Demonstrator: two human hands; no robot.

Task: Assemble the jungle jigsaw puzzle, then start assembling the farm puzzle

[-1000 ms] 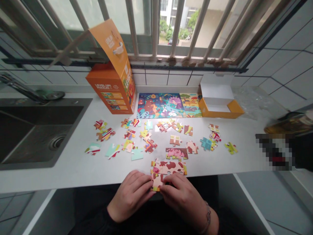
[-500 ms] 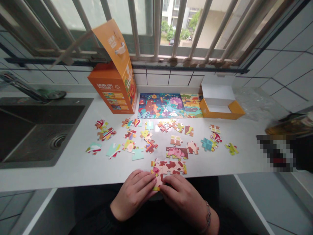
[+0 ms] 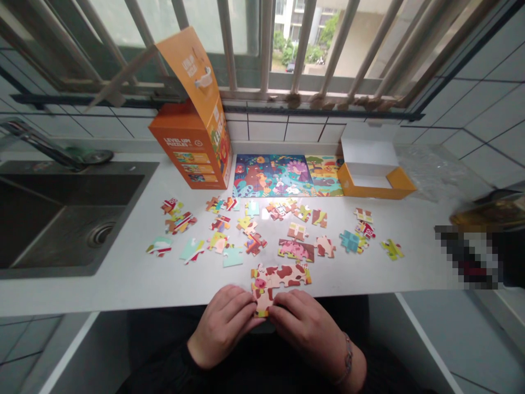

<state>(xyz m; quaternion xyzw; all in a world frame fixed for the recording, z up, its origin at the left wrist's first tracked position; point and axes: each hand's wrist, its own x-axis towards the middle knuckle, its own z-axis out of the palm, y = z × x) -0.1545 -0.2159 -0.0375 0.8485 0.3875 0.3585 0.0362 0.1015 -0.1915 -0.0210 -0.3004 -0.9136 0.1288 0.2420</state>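
Between both hands, at the counter's front edge, is a cow-patterned puzzle piece (image 3: 263,302). My left hand (image 3: 227,317) pinches its left side, and my right hand (image 3: 304,323) grips the right side; the fingers of both are closed. The piece meets the lower left of a joined strip of cow puzzle (image 3: 285,276), though I cannot tell whether it is fully seated. Just behind lies a joined section with pink pigs (image 3: 295,250). To its right rests a loose brown-and-cream piece (image 3: 325,247), with a brown-and-cream window piece (image 3: 297,231) behind.
Loose puzzle pieces (image 3: 233,256) are scattered across the white counter (image 3: 135,290). Behind them stand an orange puzzle box (image 3: 184,145), a finished dark-blue puzzle (image 3: 270,175) and an open yellow box (image 3: 379,189). A sink (image 3: 74,230) is at left, clear plastic wrapping (image 3: 430,169) at right.
My left fingers have shifted slightly left, showing more of the cow piece. My right hand keeps nearly the same grip. The whole view has moved a little.
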